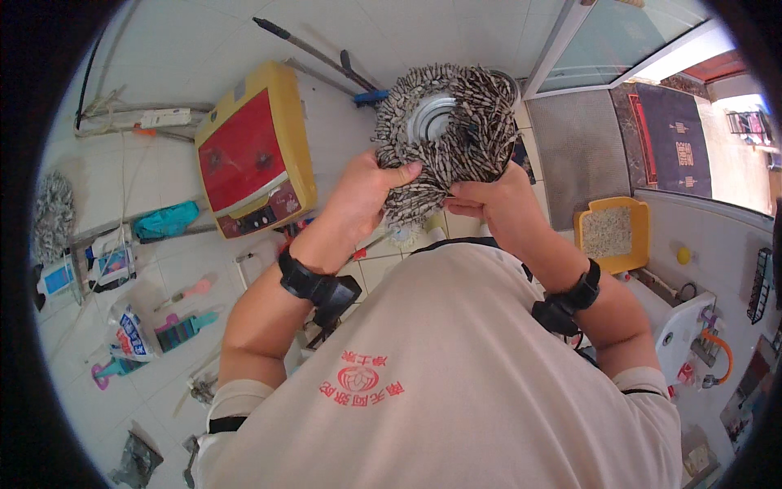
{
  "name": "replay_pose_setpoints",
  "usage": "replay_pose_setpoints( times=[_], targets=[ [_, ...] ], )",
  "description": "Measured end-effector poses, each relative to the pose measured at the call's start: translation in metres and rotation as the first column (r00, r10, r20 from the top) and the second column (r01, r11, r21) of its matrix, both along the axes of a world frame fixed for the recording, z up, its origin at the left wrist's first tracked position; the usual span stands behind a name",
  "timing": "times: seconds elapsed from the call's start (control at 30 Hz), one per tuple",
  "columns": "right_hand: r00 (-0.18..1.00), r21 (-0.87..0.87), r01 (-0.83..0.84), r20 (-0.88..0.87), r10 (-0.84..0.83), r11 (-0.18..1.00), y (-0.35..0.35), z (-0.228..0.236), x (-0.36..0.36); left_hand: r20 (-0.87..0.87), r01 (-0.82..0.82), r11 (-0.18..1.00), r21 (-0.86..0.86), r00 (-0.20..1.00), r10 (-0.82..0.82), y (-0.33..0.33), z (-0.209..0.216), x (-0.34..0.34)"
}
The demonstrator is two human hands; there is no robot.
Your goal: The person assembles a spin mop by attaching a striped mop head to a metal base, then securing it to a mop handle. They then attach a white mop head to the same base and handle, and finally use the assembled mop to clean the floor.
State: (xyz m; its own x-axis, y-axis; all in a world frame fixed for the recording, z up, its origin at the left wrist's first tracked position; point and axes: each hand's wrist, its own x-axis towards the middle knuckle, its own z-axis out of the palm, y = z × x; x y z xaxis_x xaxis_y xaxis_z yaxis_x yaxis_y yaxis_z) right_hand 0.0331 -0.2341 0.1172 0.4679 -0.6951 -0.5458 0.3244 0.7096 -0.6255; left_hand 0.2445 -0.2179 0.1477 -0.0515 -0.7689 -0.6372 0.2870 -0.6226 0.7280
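Both of my hands grip a round, shaggy mop head (486, 151) of black-and-white yarn strands, held up in front of my chest. A pale ringed disc (433, 119) shows in its middle. My left hand (376, 189) pinches the near left edge, its thumb lying over the strands. The near right edge is between the thumb and bent fingers of my right hand (498, 204). Some fingers of both hands are hidden by the yarn. A black strap with a small box sits on each wrist.
A yellow-framed appliance with a red panel (247, 151) is at the left, below a dark pole (297, 42). Brushes and a bag (130, 334) hang on the left wall. A yellow litter tray (583, 232), a grey mat (574, 155) and a white basin (683, 334) are at the right.
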Motion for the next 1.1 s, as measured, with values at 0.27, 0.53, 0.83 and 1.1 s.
replay_pose_setpoints(
  times=[0.27, 0.53, 0.83, 1.1],
  targets=[
    [0.992, -0.014, -0.116, 0.045, 0.116, 0.993, -0.006, 0.004, -0.015, -0.045, 0.168, 0.983, 0.071, 0.985, -0.165, -0.018, 0.004, 0.034],
    [0.98, -0.026, -0.189, 0.055, 0.19, 0.982, -0.01, 0.008, -0.014, -0.17, 0.173, 0.985, 0.002, 0.971, -0.17, -0.062, -0.003, 0.046],
    [0.971, 0.077, -0.236, -0.013, 0.238, 0.969, -0.005, 0.006, -0.016, 0.031, 0.151, 0.989, 0.001, 0.988, -0.151, -0.062, -0.012, 0.033],
    [0.932, -0.103, -0.357, 0.022, 0.361, 0.928, -0.008, 0.002, -0.026, 0.247, 0.312, 0.946, 0.089, 0.913, -0.325, -0.082, 0.008, 0.034]
  ],
)
